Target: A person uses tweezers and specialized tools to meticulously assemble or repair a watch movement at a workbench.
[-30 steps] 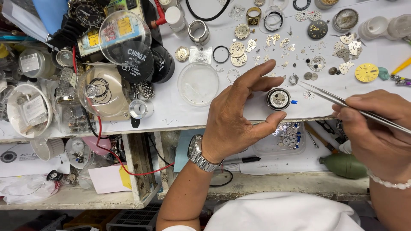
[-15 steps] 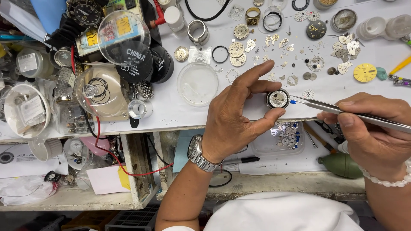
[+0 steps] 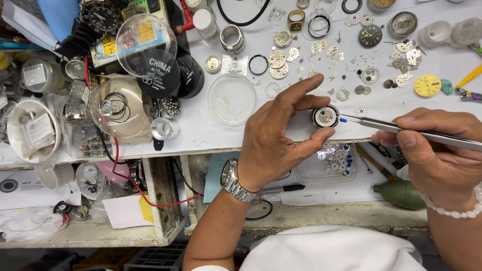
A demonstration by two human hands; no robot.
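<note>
Now left hand (image 3: 273, 138) pinches round movement (image 3: 325, 116); right hand (image 3: 432, 155) holds steel tweezers (image 3: 401, 128).

Left hand (image 3: 273, 138) pinches with thumb and forefinger; right hand (image 3: 434, 153) grips closed.

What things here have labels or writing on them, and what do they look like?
Round black lid: upper left of the bench, white print, partly under a clear dome.
Yellow-and-blue printed card: upper left, half hidden beneath that dome.
Clear bag with a white paper label: far left, lying in a round white dish.
Small clear packet with a white label: far left, squarish.
No screens in view.
</note>
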